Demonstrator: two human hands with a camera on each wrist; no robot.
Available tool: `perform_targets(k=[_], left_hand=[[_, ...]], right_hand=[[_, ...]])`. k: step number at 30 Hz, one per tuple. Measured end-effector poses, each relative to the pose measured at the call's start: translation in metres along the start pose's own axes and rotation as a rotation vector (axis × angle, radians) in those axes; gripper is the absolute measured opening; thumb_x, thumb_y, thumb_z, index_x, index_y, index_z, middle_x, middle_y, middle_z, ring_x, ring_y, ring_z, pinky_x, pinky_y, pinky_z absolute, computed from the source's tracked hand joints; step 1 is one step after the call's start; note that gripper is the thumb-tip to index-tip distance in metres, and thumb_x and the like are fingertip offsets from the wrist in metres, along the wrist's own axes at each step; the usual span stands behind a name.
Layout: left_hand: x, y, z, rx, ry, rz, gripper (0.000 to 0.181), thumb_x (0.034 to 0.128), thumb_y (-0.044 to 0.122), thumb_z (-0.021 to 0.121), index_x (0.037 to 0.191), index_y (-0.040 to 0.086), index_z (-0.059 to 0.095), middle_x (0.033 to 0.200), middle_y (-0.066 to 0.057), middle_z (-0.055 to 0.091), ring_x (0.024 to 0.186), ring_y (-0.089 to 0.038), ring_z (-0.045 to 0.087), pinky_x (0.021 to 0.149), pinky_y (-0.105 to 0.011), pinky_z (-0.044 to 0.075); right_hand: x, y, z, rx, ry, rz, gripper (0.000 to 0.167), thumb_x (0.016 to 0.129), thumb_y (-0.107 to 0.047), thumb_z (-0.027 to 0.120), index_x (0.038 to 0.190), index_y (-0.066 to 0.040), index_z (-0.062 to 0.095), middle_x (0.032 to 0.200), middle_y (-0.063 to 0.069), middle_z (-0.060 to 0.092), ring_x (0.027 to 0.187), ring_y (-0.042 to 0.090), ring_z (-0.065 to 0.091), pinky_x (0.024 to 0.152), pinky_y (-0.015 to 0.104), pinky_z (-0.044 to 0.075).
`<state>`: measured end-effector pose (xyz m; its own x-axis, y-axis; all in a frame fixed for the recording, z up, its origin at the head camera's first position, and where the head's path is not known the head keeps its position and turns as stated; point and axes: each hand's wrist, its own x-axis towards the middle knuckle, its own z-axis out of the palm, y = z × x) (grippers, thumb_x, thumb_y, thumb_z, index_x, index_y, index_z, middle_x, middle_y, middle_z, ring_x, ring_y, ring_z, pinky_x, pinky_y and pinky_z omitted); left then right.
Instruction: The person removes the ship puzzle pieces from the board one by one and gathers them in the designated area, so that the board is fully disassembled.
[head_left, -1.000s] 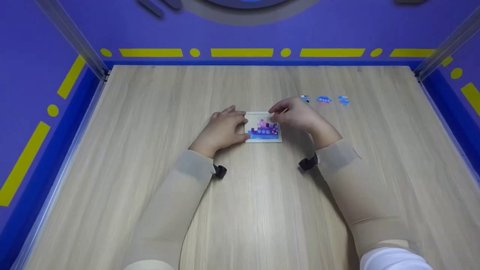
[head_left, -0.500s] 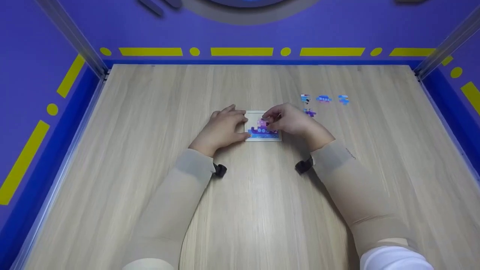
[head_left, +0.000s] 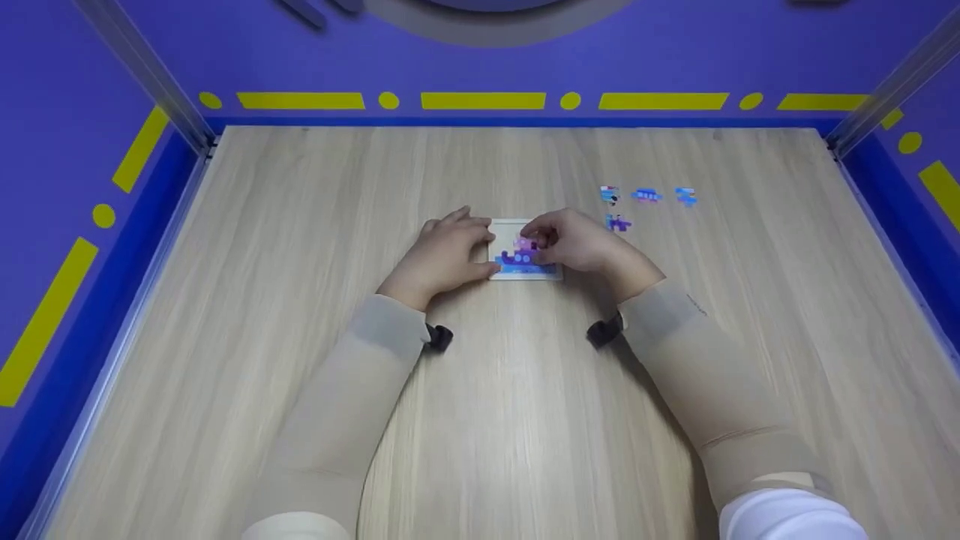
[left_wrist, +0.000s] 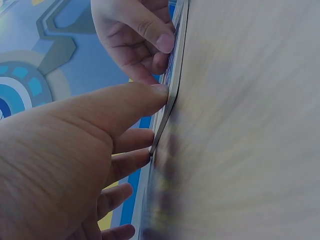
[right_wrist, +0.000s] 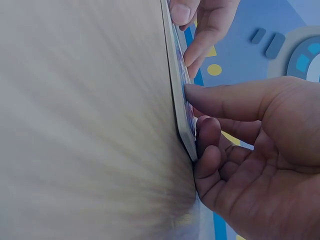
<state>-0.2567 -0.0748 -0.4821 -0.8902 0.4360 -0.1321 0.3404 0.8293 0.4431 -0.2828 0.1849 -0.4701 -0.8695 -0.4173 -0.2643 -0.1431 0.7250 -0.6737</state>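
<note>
Head view: a framed puzzle [head_left: 503, 235] lies on the bench [head_left: 480, 420], showing a purple boat on blue, its upper left pale and bare. The left hand [head_left: 439, 261], fingers spread, touches its left edge; the right hand [head_left: 581, 241] bends over its right side. Four loose pieces [head_left: 646, 196] lie past the right hand.

Left wrist view: the left thumb rests on the rim.

Right wrist view: the right thumb touches the picture, other fingers curled; whether they pinch a piece, I cannot tell.
</note>
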Motion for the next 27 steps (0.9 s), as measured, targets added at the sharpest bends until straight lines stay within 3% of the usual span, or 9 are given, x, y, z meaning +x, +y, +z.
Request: perform_targets(k=[14,20,27], left_hand=[[0.0001,-0.0006,-0.0049,-0.006,0.007,0.002,0.06,0.105,0.05,0.078,0.155,0.018,0.069,0.179,0.0,0.05,0.178,-0.033,0.025,0.142,-0.06,0.023],[-0.0006,-0.0001,-0.0037,0.001,0.002,0.004,0.061,0.1052,0.05,0.077,0.156,0.017,0.069,0.18,0.0,0.049,0.178,-0.033,0.025,0.142,-0.061,0.023],[-0.0015,0.0002,-0.0014,-0.008,-0.001,0.002,0.06,0.106,0.051,0.076,0.156,0.017,0.068,0.18,0.0,0.049,0.178,-0.033,0.024,0.142,-0.061,0.022]], right_hand=[[0.0018,-0.0018,0.0001,0.043,0.013,-0.026,0.042,0.102,0.0,0.08,0.142,-0.007,0.069,0.125,0.014,0.065,0.116,0.03,0.059,0.106,0.047,0.05],[0.0025,0.0017,0.0023,0.065,0.018,-0.078,0.042,0.098,0.006,0.08,0.137,-0.004,0.065,0.123,0.014,0.062,0.112,0.03,0.059,0.102,0.046,0.051],[0.0,0.0028,0.0047,0.084,0.04,-0.093,0.043,0.096,0.009,0.081,0.132,-0.007,0.065,0.121,0.012,0.064,0.108,0.028,0.06,0.097,0.043,0.051]])
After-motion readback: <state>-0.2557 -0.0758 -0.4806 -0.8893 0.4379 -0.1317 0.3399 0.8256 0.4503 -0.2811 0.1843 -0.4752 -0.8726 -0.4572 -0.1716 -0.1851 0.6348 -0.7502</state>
